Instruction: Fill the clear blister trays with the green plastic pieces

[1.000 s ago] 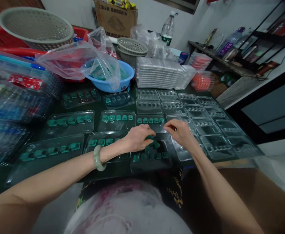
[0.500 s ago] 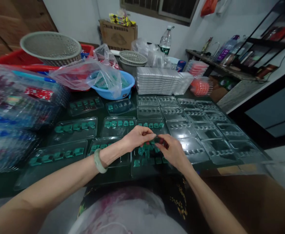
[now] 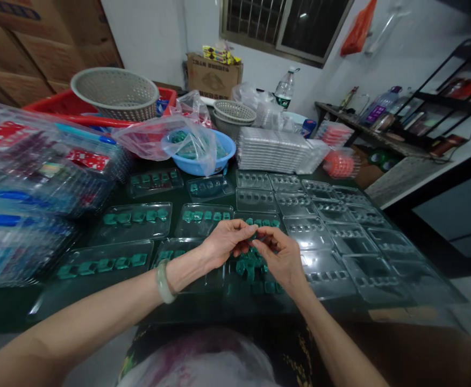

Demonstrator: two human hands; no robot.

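My left hand (image 3: 225, 243) and my right hand (image 3: 280, 254) meet fingertip to fingertip above a clear plastic blister tray (image 3: 255, 290) at the table's near edge. Both hands pinch at a small green piece (image 3: 255, 230) between them. Under the hands lies a loose heap of green pieces (image 3: 249, 264) on that tray. A pale green bangle (image 3: 162, 280) circles my left wrist. Trays filled with rows of green pieces (image 3: 134, 217) lie to the left. Unfilled clear trays (image 3: 340, 236) spread to the right.
A blue bowl (image 3: 200, 161) under a clear bag holds more green pieces at the back. A stack of clear trays (image 3: 276, 150), mesh baskets (image 3: 116, 94), a water bottle (image 3: 285, 90) and a cardboard box (image 3: 213, 75) stand behind. Packaged goods (image 3: 29, 188) pile up at left.
My right hand came in from the right to meet my left over the heap. The view has tilted upward, showing more of the wall and window.
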